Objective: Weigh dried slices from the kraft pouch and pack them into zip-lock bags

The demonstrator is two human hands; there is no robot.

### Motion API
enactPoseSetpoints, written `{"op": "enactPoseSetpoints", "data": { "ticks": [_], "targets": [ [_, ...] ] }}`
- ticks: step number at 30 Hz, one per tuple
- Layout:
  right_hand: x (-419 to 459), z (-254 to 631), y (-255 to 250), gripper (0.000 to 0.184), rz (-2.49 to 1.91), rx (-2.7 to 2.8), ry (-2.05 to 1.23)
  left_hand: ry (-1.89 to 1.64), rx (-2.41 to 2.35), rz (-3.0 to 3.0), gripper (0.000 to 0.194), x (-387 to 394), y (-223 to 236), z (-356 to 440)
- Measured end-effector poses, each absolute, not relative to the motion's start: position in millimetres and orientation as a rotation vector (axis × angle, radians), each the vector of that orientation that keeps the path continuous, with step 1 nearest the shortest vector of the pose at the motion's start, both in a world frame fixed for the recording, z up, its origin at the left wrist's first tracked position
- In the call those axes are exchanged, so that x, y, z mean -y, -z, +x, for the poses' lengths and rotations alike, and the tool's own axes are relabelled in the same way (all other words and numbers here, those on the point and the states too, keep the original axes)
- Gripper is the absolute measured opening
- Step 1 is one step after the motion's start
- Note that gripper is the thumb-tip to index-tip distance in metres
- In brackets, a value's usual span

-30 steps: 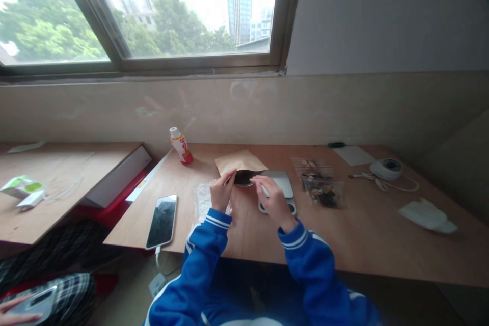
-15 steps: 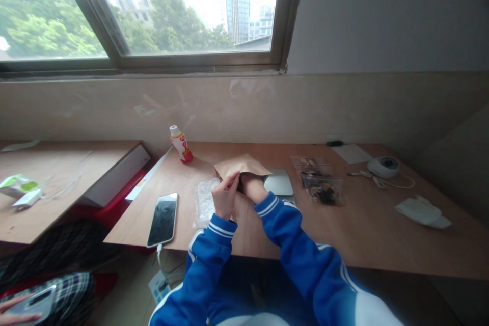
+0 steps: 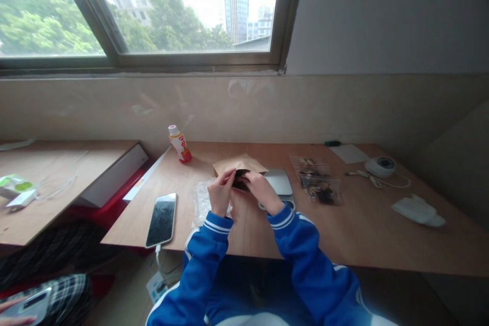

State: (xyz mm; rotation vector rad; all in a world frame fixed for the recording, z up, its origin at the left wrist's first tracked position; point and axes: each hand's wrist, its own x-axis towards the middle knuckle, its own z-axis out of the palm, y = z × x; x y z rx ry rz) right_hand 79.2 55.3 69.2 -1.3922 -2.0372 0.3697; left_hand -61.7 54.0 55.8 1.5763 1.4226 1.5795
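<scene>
A brown kraft paper bag lies on the table before me, its dark mouth gaping towards me. At the left side of that mouth, my left hand pinches the rim between thumb and fingers. My right hand is closed on the right side of the opening, fingertips partly hidden inside the rim. The bag's contents cannot be made out. Just behind my right hand sits a flat silver-topped device, like a small scale, partly covered by bag and hand. Crumpled clear plastic packaging lies left of my left hand.
Left on the table are a phone on a cable and a drink bottle. To the right lie zip bags of small parts, a dome camera with wires, and white wrapping. Another person's hand holds a phone, lower left.
My right hand has drawn back out of the bag to its rim, and the mouth now gapes wider. My left hand has stayed at the left edge.
</scene>
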Motion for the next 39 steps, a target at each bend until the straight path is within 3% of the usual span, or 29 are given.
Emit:
{"op": "enactPoseSetpoints", "data": {
  "ticks": [13,19,23,31,36,39],
  "targets": [
    [-46.9,96.9,-64.5,0.022,-1.331,2.085,-0.403,-1.564,-1.402,1.648,0.021,-50.6,-51.9,-56.4],
    [-19.1,119.0,-69.9,0.015,-1.122,1.672,-0.280,-1.552,-1.449,1.594,0.021,-54.1,-58.7,-64.1],
    [-18.0,156.4,-38.0,0.019,-1.319,1.326,-0.102,-1.567,-1.442,1.547,0.021,-57.4,-61.3,-66.0],
    [-75.1,174.4,11.3,0.022,-1.752,1.599,0.028,-1.577,-1.443,1.513,0.022,-57.3,-62.0,-65.4],
    [-57.3,159.8,2.8,0.027,-1.668,1.626,0.002,-1.570,-1.453,1.516,0.022,-56.5,-62.5,-64.8],
    [-28.8,144.4,-21.3,0.030,-1.388,1.571,-0.123,-1.560,-1.448,1.509,0.022,-55.8,-61.7,-61.9]
  ]
}}
